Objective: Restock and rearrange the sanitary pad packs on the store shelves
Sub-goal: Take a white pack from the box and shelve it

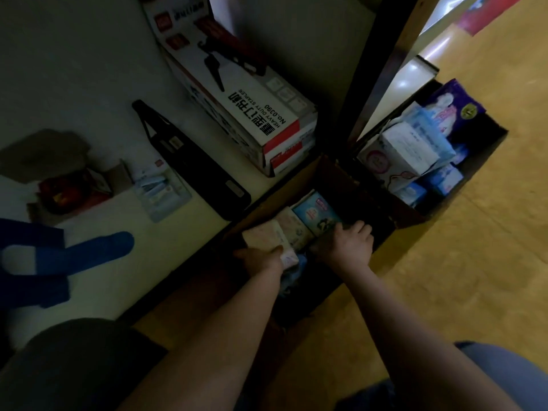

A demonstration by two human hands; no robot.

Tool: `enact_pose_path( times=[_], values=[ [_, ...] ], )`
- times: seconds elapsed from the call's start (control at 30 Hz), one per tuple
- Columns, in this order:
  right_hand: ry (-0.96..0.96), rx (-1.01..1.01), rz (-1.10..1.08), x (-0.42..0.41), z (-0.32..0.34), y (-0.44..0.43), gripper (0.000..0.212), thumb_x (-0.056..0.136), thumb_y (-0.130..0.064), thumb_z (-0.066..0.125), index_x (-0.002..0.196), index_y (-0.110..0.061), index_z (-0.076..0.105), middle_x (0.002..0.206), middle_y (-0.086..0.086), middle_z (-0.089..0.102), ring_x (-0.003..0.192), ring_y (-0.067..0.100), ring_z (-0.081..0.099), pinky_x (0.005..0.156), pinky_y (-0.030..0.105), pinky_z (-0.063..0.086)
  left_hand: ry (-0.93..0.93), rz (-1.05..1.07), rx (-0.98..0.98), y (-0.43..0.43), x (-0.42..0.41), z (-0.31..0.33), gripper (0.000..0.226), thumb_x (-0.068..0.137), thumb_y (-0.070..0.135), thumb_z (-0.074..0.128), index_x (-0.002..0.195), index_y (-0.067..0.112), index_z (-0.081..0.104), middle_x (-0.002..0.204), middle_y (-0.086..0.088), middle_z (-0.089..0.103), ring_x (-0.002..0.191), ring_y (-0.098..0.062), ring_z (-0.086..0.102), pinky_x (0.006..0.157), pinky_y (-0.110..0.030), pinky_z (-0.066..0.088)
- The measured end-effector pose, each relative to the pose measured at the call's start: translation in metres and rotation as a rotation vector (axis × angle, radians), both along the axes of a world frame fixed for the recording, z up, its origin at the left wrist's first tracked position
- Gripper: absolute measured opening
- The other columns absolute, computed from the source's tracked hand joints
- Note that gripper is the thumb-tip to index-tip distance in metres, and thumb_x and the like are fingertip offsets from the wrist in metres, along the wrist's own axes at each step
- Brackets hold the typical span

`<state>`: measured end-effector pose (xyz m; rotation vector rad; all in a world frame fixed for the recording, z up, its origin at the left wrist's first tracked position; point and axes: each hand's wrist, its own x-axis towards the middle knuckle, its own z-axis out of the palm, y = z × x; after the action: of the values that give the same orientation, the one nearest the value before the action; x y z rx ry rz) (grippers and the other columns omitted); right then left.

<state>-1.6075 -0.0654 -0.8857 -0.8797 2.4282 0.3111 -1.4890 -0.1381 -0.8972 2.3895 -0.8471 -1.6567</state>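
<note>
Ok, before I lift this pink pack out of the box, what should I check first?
1. Grip of the left hand on the pink pack: thumb hooked over its edge, ok.
2. The right hand free to help: cannot tell, its fingers lie in shadow.
3. Space above the pink pack: nothing covers it, ok.
4. The teal pack out of the way: ok, a pale pack lies between.
5. Room in the other box: not ok, packs are heaped in it.

I counted two brown cardboard boxes (275, 194), three plastic pad packs (292, 226) in the nearer, one white-and-red stapler carton (246, 114).
</note>
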Motion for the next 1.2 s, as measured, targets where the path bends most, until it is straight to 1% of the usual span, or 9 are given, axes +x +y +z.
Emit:
enact_pose_path(
  times=[0.17, 0.43, 0.63, 0.7, 0.87, 0.93, 1.0, 1.1, 1.2],
  values=[
    [-0.063, -0.118, -0.08, 0.014, 0.06, 0.007, 0.087, 0.066, -0.057, 0.076, 0.134, -0.02, 0.037, 0.133, 0.018, 0.031, 0.124, 0.037, 0.03, 0.1, 0.041, 0.036, -0.098, -0.161, 0.013, 0.008, 0.004, 0.061, 0.105, 0.079, 0.024, 0.077, 0.149, 0.004, 0.002, 0.144, -0.025, 0.032, 0.129, -0.043, 0.039, 0.1, -0.048, 0.04],
    [-0.205, -0.304, -0.2, 0.036, 0.226, 0.033, 0.077, 0.067, -0.05, 0.078, 0.127, -0.025, 0.038, 0.138, 0.011, 0.022, 0.13, 0.035, 0.017, 0.1, 0.052, 0.04, -0.146, -0.258, -0.018, 0.015, 0.032, 0.214, 0.092, 0.067, 0.043, 0.083, 0.136, 0.002, 0.037, 0.134, -0.017, 0.05, 0.115, -0.034, 0.055, 0.079, -0.039, 0.048],
    [-0.281, -0.432, -0.294, 0.052, 0.394, 0.058, 0.088, 0.055, -0.067, 0.065, 0.127, -0.02, 0.047, 0.133, 0.016, 0.03, 0.128, 0.034, 0.022, 0.097, 0.038, 0.035, -0.051, -0.243, -0.091, 0.026, 0.053, 0.373, 0.091, 0.07, 0.033, 0.084, 0.14, 0.005, 0.033, 0.139, -0.016, 0.044, 0.122, -0.033, 0.048, 0.09, -0.038, 0.045],
    [-0.313, -0.457, -0.369, 0.056, 0.442, 0.067, 0.078, 0.065, -0.059, 0.072, 0.13, -0.025, 0.047, 0.129, 0.015, 0.032, 0.127, 0.034, 0.025, 0.097, 0.038, 0.035, 0.042, -0.217, -0.12, 0.033, 0.061, 0.423, 0.085, 0.071, 0.026, 0.083, 0.138, 0.006, 0.034, 0.136, -0.016, 0.048, 0.12, -0.033, 0.05, 0.089, -0.037, 0.044],
    [-0.605, -0.646, -0.659, 0.052, 0.541, 0.084, 0.043, 0.071, -0.057, 0.065, 0.11, -0.052, 0.05, 0.128, 0.007, 0.046, 0.127, 0.032, 0.041, 0.103, 0.045, 0.043, 0.196, -0.213, -0.213, 0.046, 0.069, 0.538, 0.086, 0.074, 0.019, 0.081, 0.142, 0.008, 0.03, 0.137, -0.013, 0.049, 0.12, -0.027, 0.05, 0.087, -0.029, 0.041],
    [-0.746, -0.73, -0.783, 0.053, 0.564, 0.086, 0.037, 0.082, -0.048, 0.06, 0.117, -0.046, 0.048, 0.126, 0.002, 0.052, 0.115, 0.022, 0.051, 0.098, 0.047, 0.048, 0.237, -0.209, -0.246, 0.052, 0.067, 0.563, 0.087, 0.074, 0.018, 0.081, 0.144, 0.01, 0.029, 0.135, -0.011, 0.051, 0.114, -0.025, 0.053, 0.088, -0.03, 0.045],
    [-0.911, -0.737, -0.834, 0.057, 0.593, 0.093, 0.046, 0.093, -0.04, 0.054, 0.136, -0.031, 0.043, 0.126, -0.001, 0.049, 0.11, 0.019, 0.047, 0.098, 0.054, 0.046, 0.288, -0.174, -0.294, 0.068, 0.071, 0.595, 0.083, 0.074, 0.017, 0.081, 0.141, 0.012, 0.031, 0.127, -0.006, 0.054, 0.101, -0.019, 0.054, 0.082, -0.029, 0.046],
    [-1.081, -0.715, -0.859, 0.064, 0.628, 0.103, 0.034, 0.095, -0.048, 0.043, 0.126, -0.035, 0.041, 0.128, -0.001, 0.041, 0.118, 0.023, 0.042, 0.098, 0.06, 0.043, 0.254, -0.109, -0.331, 0.082, 0.081, 0.634, 0.08, 0.071, 0.022, 0.083, 0.136, 0.016, 0.037, 0.114, 0.003, 0.052, 0.095, -0.015, 0.054, 0.077, -0.027, 0.045],
    [-1.235, -0.72, -0.843, 0.068, 0.659, 0.103, 0.035, 0.094, -0.061, 0.032, 0.123, -0.042, 0.034, 0.142, 0.003, 0.035, 0.126, 0.029, 0.04, 0.093, 0.061, 0.046, 0.296, -0.047, -0.257, 0.084, 0.096, 0.671, 0.063, 0.069, 0.032, 0.084, 0.12, 0.013, 0.052, 0.117, 0.002, 0.061, 0.098, -0.015, 0.06, 0.075, -0.022, 0.049]
  ],
)
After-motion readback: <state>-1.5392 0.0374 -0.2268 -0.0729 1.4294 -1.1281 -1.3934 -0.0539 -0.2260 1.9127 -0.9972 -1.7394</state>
